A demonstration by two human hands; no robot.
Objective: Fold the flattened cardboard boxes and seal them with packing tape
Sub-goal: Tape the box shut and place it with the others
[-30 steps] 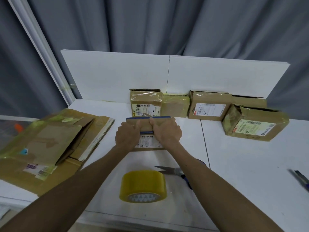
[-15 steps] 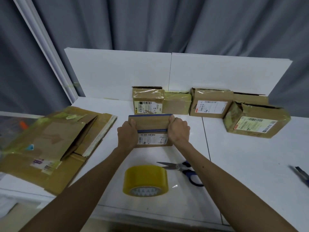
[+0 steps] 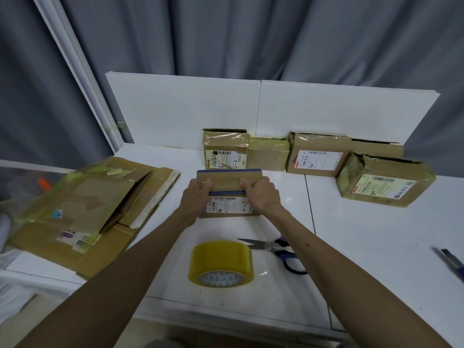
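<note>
A small cardboard box [image 3: 229, 181] with blue-edged top and a white label on its near face stands on the white table [image 3: 364, 247] in the middle. My left hand [image 3: 197, 197] grips its left side and my right hand [image 3: 261, 195] grips its right side, fingers curled over the top. A roll of yellowish packing tape [image 3: 221, 263] lies on the table near me, between my forearms. Blue-handled scissors [image 3: 273, 248] lie just right of the roll, partly under my right forearm. A stack of flattened cardboard boxes [image 3: 82, 214] rests on the table's left end.
Several taped boxes [image 3: 316, 156] line the white back panel [image 3: 251, 109]; another box [image 3: 384, 183] sits to the right. A dark cutter [image 3: 449, 262] lies at the right edge. Grey curtains hang behind. The table's front edge is close to me.
Both hands slid from the middle of the box top out to its two sides, then drew in slightly over the top. The view shifted a little.
</note>
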